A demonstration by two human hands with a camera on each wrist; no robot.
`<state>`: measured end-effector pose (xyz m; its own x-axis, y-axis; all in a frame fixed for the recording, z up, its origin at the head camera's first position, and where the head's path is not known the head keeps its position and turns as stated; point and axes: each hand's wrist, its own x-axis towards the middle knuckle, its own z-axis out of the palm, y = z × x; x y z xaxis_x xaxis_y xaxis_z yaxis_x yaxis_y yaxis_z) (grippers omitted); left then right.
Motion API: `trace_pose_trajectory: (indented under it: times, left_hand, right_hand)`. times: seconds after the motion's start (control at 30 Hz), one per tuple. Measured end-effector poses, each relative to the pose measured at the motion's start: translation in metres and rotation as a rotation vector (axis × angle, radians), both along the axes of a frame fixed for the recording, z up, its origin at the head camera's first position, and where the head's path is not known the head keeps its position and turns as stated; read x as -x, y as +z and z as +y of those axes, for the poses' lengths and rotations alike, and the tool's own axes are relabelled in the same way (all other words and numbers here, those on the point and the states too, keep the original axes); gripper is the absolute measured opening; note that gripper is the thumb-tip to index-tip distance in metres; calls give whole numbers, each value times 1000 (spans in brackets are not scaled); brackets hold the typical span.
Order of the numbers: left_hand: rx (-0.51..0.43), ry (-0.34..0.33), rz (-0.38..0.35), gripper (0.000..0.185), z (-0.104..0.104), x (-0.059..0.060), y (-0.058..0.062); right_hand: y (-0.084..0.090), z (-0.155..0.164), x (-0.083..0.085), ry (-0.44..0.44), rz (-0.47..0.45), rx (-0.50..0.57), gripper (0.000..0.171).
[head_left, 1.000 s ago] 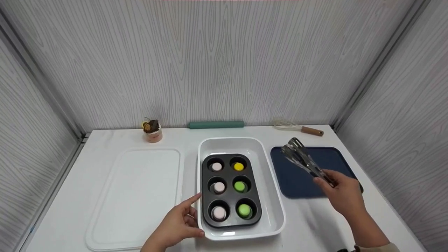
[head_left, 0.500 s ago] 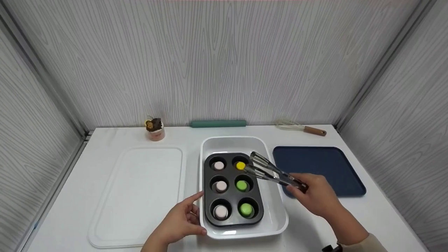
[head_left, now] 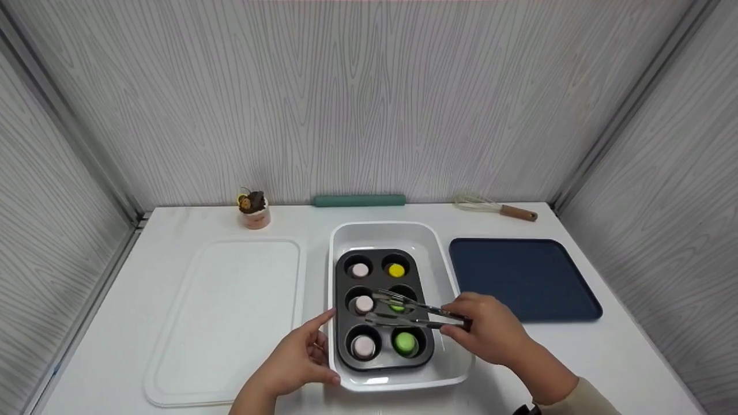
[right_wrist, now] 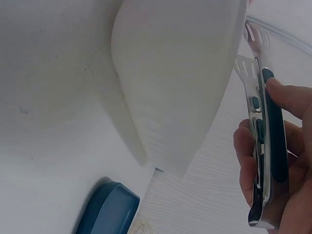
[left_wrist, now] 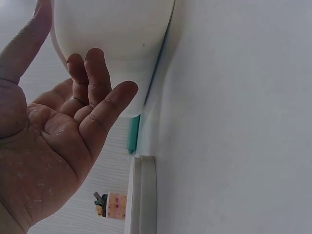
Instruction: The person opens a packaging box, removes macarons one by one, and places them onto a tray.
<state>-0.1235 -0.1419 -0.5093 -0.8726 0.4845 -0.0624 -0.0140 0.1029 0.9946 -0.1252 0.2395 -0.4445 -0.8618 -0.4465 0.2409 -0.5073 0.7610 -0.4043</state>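
We see metal tongs (head_left: 403,311) reaching over the dark muffin tin (head_left: 383,311), their slotted tips hovering above the middle row, between the pink macaron (head_left: 364,304) and the green macaron (head_left: 396,306); whether the tips touch either one we cannot tell. The right hand (head_left: 487,334) is the grip on the tongs: its fingers curl round the dark handle end, just right of the tin, with the tips pointing left, away from the hand. In the right wrist view the thumb lies along the handle of the tongs (right_wrist: 263,141).

The tin sits inside a white baking dish (head_left: 438,265) on the desk (head_left: 611,357). The left hand (head_left: 294,363) rests against the dish's near left corner, fingers loose and holding nothing, the thumb on the rim; the left wrist view shows its fingers (left_wrist: 97,83) just at the dish wall.

Other cups hold a yellow macaron (head_left: 396,270), two more pink ones and another green one.

Outward, a white tray (head_left: 225,323) lies left of the dish, a blue tray (head_left: 524,276) right. Along the wall stand a small cake (head_left: 252,209), a teal bar (head_left: 358,200) and a whisk (head_left: 496,208).
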Motion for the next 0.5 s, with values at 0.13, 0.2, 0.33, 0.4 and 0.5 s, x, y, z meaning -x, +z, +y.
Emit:
trace_pose_trajectory:
  times: [0.13, 0.2, 0.33, 0.4, 0.5]
  left_hand:
    - [40, 17, 36, 124, 0, 0, 0]
    - [59, 26, 46, 124, 1, 1, -1]
    - [73, 33, 61, 123, 3, 1, -3]
    - [64, 31, 66, 123, 4, 1, -4]
    - [53, 26, 62, 123, 4, 1, -6]
  right_hand:
    - [-1, -6, 0, 47, -7, -28, 22]
    - [-3, -8, 0, 70, -3, -44, 21]
    - [-6, -11, 0, 96, 4, -71, 21]
    - [-8, -13, -1, 100, 0, -80, 22]
    - [-9, -16, -2, 113, 1, -95, 22]
